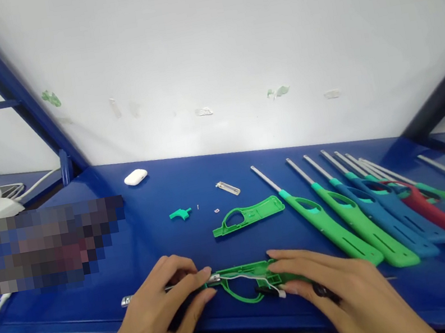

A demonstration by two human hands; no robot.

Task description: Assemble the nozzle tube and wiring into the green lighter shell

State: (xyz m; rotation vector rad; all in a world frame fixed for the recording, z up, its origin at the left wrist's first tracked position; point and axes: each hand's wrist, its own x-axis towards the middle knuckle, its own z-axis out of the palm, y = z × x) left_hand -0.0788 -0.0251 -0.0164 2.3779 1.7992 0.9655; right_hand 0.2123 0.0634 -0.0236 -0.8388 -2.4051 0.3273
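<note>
An opened green utility lighter shell half (245,299) lies at the table's front edge, its inside facing up. My left hand (164,307) is closed around the lighter's metal tube (128,300), pinching it where it meets the green plastic. A thin white wire (249,277) runs from there across the shell to a small black part (269,291) with a white end. My right hand (332,290) grips the wide end of the shell. A dark, rod-like thing (326,292) shows at its fingers, its kind unclear. Beyond lies the other green shell half (252,215).
Past the hands lie a green trigger (181,214), a clear fuel tank (228,188), tiny parts (217,210) and a white earbud case (135,177). Several assembled lighters (335,227) fan out at right. A pixelated object (52,246) with a white cable occupies the left. A white wall (219,47) stands behind.
</note>
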